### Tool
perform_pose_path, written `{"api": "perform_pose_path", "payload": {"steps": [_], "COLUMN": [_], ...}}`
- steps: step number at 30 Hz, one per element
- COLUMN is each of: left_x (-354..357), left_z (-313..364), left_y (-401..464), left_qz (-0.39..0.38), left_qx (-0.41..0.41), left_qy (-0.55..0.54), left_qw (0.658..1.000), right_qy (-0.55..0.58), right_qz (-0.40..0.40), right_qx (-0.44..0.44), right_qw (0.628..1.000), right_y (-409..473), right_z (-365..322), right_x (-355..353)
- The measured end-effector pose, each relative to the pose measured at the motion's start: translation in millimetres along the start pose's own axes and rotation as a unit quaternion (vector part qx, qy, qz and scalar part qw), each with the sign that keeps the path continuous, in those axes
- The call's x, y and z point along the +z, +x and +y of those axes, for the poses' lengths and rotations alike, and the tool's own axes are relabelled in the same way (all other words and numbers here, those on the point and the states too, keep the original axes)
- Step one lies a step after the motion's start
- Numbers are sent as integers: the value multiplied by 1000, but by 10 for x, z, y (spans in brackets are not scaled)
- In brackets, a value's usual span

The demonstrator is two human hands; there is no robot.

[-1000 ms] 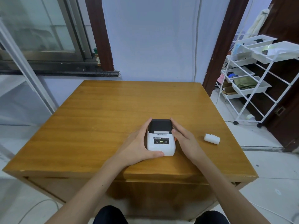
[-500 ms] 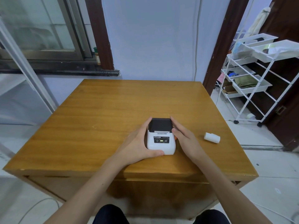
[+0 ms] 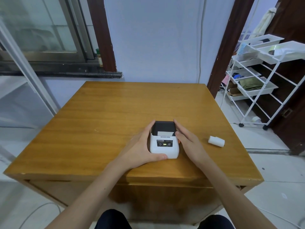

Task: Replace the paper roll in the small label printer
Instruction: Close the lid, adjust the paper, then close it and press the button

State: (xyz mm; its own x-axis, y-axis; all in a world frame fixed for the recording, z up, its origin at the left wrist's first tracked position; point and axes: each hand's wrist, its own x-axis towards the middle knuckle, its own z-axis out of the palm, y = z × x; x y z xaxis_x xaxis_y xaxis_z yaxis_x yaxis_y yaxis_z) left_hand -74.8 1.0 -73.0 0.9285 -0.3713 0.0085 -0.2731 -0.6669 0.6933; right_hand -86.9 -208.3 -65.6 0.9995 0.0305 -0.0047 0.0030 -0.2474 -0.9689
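Left hand (image 3: 140, 148) cupping label printer (image 3: 164, 140) left side, fingers clamped on it, thumb along near edge. Printer sitting on glossy wooden desk (image 3: 102, 123), boxy white plastic, black lid end pointing away. Right hand (image 3: 189, 142) pressing right side, fingers together. Paper roll (image 3: 216, 141) lying well right, axis crosswise.

Printer (image 3: 164, 142) sides hidden by hands; panel text too small (illegible).
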Motion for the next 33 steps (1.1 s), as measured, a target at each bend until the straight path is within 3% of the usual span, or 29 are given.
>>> {"api": "perform_pose_path", "payload": {"steps": [33], "left_x": [15], "left_z": [-30], "left_y": [18], "left_qz": [-7], "left_qx": [10], "left_qy": [-12], "left_qw": [1000], "right_qy": [-29], "right_qz": [-3], "right_qx": [-7], "right_qw": [1000], "right_y": [-18], "right_z": [-26], "right_x": [-3]}}
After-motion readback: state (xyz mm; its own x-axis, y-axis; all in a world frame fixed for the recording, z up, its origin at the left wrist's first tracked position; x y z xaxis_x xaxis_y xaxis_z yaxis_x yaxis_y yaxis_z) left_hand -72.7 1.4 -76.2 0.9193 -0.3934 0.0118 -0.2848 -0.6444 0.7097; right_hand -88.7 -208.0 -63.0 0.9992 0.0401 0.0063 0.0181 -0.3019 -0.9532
